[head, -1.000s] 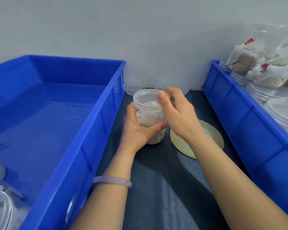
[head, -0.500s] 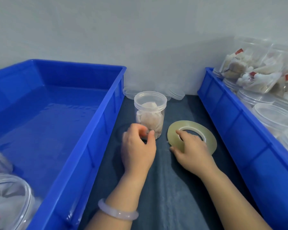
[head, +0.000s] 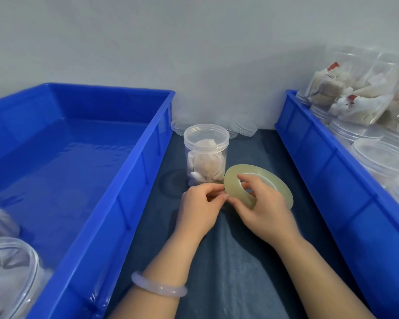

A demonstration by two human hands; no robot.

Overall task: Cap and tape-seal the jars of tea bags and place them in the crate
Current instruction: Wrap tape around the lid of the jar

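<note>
A clear capped jar of tea bags (head: 206, 155) stands upright on the dark mat between two blue crates. Just in front of it, my right hand (head: 260, 208) grips a yellowish tape roll (head: 263, 178), thumb through its core, and holds it tilted off the mat. My left hand (head: 199, 207) pinches at the roll's near-left edge with its fingertips; the tape end itself is too small to make out. The large blue crate (head: 134, 192) on the left holds sealed jars (head: 9, 272) in its near corner.
Loose clear lids (head: 244, 127) lie against the back wall behind the jar. A second blue crate (head: 332, 171) on the right holds several clear jars (head: 378, 155) and packs of tea bags (head: 359, 100). The dark mat (head: 228, 272) runs towards me between the crates.
My left hand let go of the jar and came to the tape. My right hand lifted the roll from flat on the mat and tilted it up.
</note>
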